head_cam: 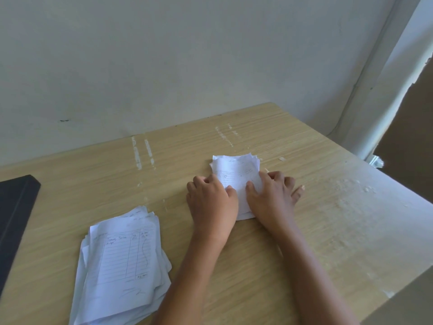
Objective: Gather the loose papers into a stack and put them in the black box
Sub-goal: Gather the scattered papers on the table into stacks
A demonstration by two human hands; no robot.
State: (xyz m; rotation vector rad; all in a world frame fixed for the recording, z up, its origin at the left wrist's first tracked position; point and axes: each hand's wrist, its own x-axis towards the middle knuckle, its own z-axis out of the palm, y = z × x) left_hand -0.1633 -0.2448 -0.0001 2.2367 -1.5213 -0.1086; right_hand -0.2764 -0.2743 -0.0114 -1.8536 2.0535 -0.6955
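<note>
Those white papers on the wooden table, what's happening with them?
A person is squaring up a small pile of white handwritten slips, left hand and right hand gripping its sides. A bigger loose stack of lined paper sheets lies nearer on the light wooden table. The flat black box sits at the left edge.

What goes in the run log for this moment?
left hand: gripping small paper stack | right hand: same | large paper stack: on table | black box: left edge
</note>
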